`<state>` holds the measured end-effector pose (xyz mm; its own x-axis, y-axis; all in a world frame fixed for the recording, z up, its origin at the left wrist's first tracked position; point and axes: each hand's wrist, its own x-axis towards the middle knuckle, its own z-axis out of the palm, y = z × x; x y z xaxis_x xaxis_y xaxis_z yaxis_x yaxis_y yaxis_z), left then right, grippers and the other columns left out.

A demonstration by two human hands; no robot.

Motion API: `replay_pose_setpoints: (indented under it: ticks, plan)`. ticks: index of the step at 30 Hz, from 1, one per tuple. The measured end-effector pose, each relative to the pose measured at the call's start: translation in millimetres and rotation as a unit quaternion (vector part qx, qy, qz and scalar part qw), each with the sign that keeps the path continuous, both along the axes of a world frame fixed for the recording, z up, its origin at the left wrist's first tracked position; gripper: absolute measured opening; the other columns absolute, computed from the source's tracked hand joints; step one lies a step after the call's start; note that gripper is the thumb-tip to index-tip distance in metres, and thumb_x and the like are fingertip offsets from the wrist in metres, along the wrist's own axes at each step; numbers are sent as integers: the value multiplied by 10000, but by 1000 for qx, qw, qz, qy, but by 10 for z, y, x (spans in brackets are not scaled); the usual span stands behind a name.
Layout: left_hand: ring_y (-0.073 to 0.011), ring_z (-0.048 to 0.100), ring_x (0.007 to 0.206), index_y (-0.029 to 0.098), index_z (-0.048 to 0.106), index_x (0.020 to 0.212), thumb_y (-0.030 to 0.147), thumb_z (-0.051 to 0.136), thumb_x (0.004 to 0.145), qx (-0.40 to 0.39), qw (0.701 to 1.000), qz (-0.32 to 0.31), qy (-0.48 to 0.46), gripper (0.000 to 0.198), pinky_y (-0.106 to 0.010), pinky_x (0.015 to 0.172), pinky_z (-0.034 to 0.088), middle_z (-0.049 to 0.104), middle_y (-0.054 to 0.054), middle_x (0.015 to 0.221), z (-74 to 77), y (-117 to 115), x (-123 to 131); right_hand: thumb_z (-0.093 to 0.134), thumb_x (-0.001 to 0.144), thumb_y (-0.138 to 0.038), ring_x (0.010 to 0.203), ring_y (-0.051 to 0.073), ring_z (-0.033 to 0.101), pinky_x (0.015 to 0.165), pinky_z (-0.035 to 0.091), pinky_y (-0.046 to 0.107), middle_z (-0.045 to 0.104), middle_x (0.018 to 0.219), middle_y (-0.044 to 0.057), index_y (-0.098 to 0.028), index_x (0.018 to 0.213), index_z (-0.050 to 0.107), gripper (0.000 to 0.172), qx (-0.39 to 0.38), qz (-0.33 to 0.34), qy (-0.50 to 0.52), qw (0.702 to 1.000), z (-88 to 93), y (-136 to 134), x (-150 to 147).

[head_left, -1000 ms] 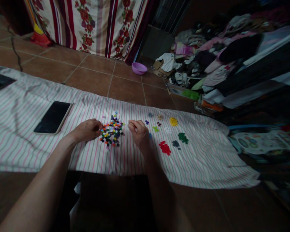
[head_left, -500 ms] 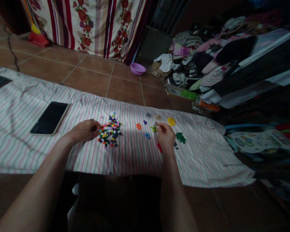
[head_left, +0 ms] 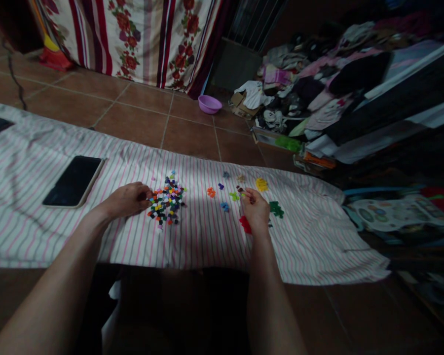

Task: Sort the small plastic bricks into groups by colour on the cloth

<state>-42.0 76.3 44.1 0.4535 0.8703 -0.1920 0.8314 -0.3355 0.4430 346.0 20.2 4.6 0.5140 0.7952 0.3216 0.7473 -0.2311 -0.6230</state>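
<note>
The near edge of the desk (head_left: 203,241), covered in striped cloth, runs below both forearms. Nearest on the working surface, a red pile (head_left: 244,225) lies partly covered by the right hand (head_left: 257,211). To the left, a pile of small mixed-colour pieces (head_left: 167,202) is spread on the cloth. The left hand (head_left: 129,199) rests at its left edge with fingers curled; from where I stand, I cannot tell whether they grip a piece. The hands are well apart. A blue cluster (head_left: 225,207) and a green pile (head_left: 276,209) flank the right hand, whose thumb and fingertips converge beside a lime cluster (head_left: 234,196); whether a piece is clamped there, I cannot tell. An orange cluster (head_left: 211,192) sits between the hands. A phone (head_left: 74,181) lies left of the left hand. Farther back are a yellow pile (head_left: 261,184) and a grey cluster (head_left: 226,174). Beyond the desk, a purple basin (head_left: 209,104) stands on the tiled floor (head_left: 133,121), before a floral curtain (head_left: 144,39).
</note>
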Motion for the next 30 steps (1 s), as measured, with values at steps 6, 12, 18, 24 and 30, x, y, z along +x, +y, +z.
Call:
replay_pose_setpoints:
  ticks: [6,12,18,24,30]
  plan:
    - [-170,614,776,206,658,879,372,485,776,-8,1000,3,6,261,-276,718,441,661,-49,906,17,-11,5,508,802,-238,932,253,702,907,520,404,765,986,98,-190,1057,724,338,-34,-2,-14,999,-17,45,-14]
    - [-161,608,753,218,658,859,386,498,767,-4,1000,5,1,250,-272,713,442,663,-36,900,-1,2,-8,494,792,-202,958,238,692,943,505,409,766,1005,84,-210,1021,743,338,-37,11,-25,999,-61,72,-19]
    - [-167,615,772,211,656,860,366,502,775,2,1000,0,-10,234,-272,708,444,665,-41,903,-10,1,-11,440,782,-184,934,238,696,920,512,400,768,978,79,-214,980,763,380,-44,7,-39,998,-87,66,-1]
    - [-172,620,783,209,654,853,375,493,790,5,1000,-1,-3,239,-277,718,445,667,-46,891,-19,-1,-8,444,768,-177,928,227,695,901,517,377,768,965,53,-232,971,769,387,-41,17,-22,999,-83,60,-18]
    - [-174,621,784,214,664,859,387,491,785,11,1000,-5,-3,256,-279,726,444,672,-52,902,-32,4,-14,438,761,-144,997,243,668,956,497,406,737,1037,88,-203,1031,758,423,-57,44,-41,997,-93,81,-32]
